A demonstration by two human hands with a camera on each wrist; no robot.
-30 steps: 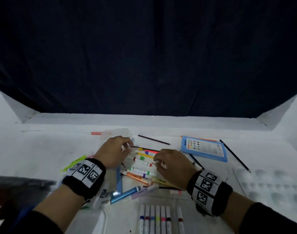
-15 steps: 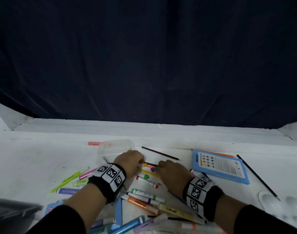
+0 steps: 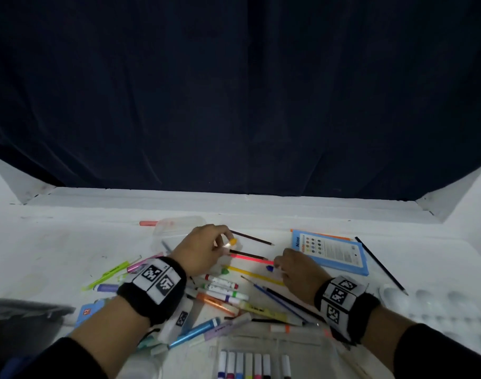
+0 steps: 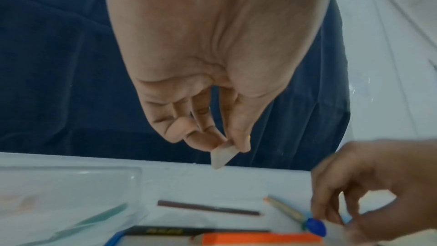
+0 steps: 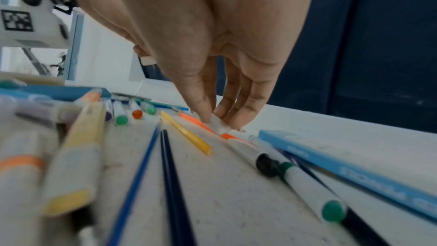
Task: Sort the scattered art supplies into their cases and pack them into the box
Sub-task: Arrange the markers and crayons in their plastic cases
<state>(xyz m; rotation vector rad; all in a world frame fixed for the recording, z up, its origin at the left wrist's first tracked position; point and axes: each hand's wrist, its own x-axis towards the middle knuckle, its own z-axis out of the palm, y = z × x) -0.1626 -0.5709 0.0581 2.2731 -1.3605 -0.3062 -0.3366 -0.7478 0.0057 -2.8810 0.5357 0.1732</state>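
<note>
1. Orange-capped marker is now lifted off the table, pinched between the thumb and fingertips of the left hand; half a second ago that hand lay low over the pile.
2. Right hand has shifted rightward and pinches a blue-capped marker lying beside the blue booklet.
3. Both markers likely go next to the open marker case at the near edge, which already holds several; most supplies remain scattered.

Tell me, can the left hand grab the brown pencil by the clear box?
Probably not yet: the left hand already pinches a small marker. The brown pencil lies bare just beyond its fingers, so the way is free.
</note>
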